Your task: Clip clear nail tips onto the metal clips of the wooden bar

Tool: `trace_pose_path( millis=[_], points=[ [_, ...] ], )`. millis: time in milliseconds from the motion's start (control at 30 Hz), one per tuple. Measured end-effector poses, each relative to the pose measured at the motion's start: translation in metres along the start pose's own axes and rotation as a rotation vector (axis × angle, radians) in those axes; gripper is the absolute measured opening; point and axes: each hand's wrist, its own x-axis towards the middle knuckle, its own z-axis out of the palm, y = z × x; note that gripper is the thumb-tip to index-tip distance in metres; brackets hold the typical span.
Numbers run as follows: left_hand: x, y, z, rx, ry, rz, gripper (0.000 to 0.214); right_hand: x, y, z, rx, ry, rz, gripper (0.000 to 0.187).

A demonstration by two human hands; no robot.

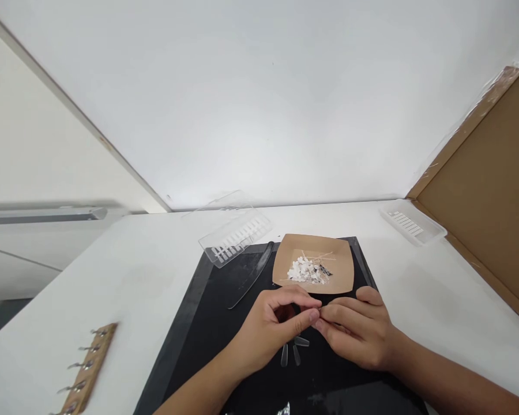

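My left hand [271, 329] and my right hand [358, 334] meet over a black mat [207, 334], fingertips pinched together on something tiny that I cannot make out. Under the hands lie a few clear plastic nail tips [292, 350] on the mat. Just beyond my fingers sits a square brown paper plate [285, 253] holding a heap of small white pieces and thin sticks [308, 270]. A dark nail file [251, 275] lies on the mat left of the plate.
A clear plastic box with white strips [236, 237] stands open behind the mat at the left. Another clear tray [412, 222] sits at the right by a cardboard panel [493, 190]. A wooden strip with metal clips [86, 369] lies at the table's front left.
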Motion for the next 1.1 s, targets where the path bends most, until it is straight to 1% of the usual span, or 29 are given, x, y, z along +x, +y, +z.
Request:
trace_pose_path(
  millis=[133,200,300,367,500,567,667,800,933,1033,1100],
  points=[
    [0.001,-0.003,0.000,-0.071,-0.021,-0.049,0.019,-0.004,0.002,0.002,0.036,-0.004,-0.014,0.030],
    [0.000,-0.004,0.000,-0.127,-0.043,-0.112,0.022,-0.005,0.003,0.002,0.054,0.006,-0.006,0.029],
    [-0.001,-0.006,0.001,-0.212,-0.032,-0.211,0.027,-0.007,0.004,0.003,0.130,0.023,0.067,0.022],
    [-0.001,-0.008,0.001,-0.230,-0.006,-0.232,0.030,-0.009,0.005,0.004,0.193,0.022,0.125,0.021],
    [0.000,-0.008,0.002,-0.229,-0.012,-0.232,0.028,-0.013,0.007,0.008,0.249,0.010,0.247,0.033],
    [0.001,-0.007,0.001,-0.215,-0.032,-0.224,0.026,-0.014,0.008,0.010,0.253,0.005,0.282,0.036],
    [0.002,-0.007,0.000,-0.201,-0.051,-0.207,0.024,-0.013,0.009,0.010,0.248,-0.004,0.277,0.034],
    [0.002,-0.011,0.000,-0.206,-0.032,-0.201,0.025,-0.009,0.008,0.006,0.252,-0.022,0.256,0.025],
    [0.000,-0.015,0.001,-0.179,-0.032,-0.192,0.029,-0.004,0.009,0.003,0.349,-0.066,0.314,0.023],
    [-0.001,-0.016,0.000,-0.024,-0.023,-0.125,0.029,-0.005,0.015,-0.001,0.393,-0.116,0.330,0.023],
    [-0.002,-0.015,-0.001,0.161,-0.020,-0.022,0.025,-0.010,0.024,-0.007,0.403,-0.170,0.320,0.021]
  ],
)
